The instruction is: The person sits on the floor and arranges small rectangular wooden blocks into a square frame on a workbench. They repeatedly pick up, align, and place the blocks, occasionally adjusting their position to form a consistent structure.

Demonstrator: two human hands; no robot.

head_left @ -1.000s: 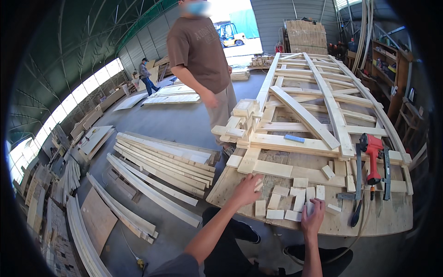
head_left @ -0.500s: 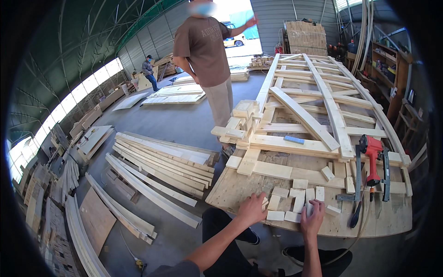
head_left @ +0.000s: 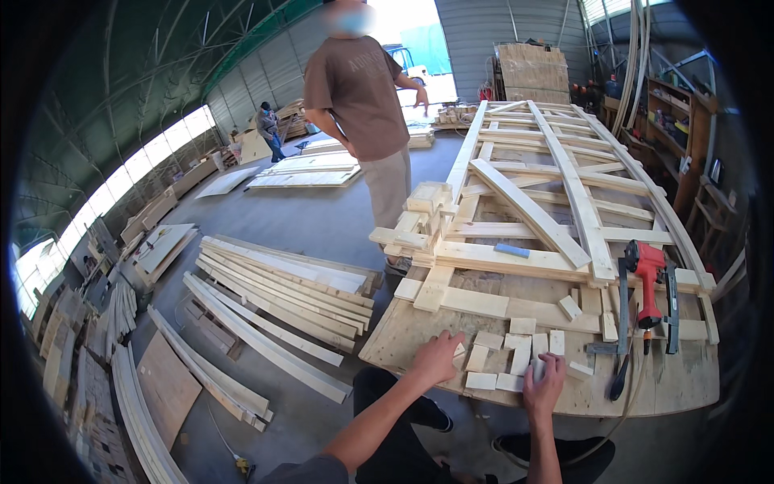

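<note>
Head view: the left hand (head_left: pixel 436 357) lay flat, fingers loosely spread, on the plywood worktable (head_left: pixel 645 395), touching the small wooden blocks (head_left: pixel 516 351) scattered at its near edge. The right hand (head_left: pixel 544 385) curled around one block; how tightly, I cannot tell. A red nail gun (head_left: pixel 647 278) rested well to the right.

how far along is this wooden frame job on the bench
Done: the long pale timber frame with crossing diagonal braces lies assembled on the plywood workbench. In hand: the left hand and right hand rest on small pale wood offcut blocks at the near edge. Left: many blocks lie loose, more are stacked at the frame's corner, and the red nail gun lies unused.
</note>
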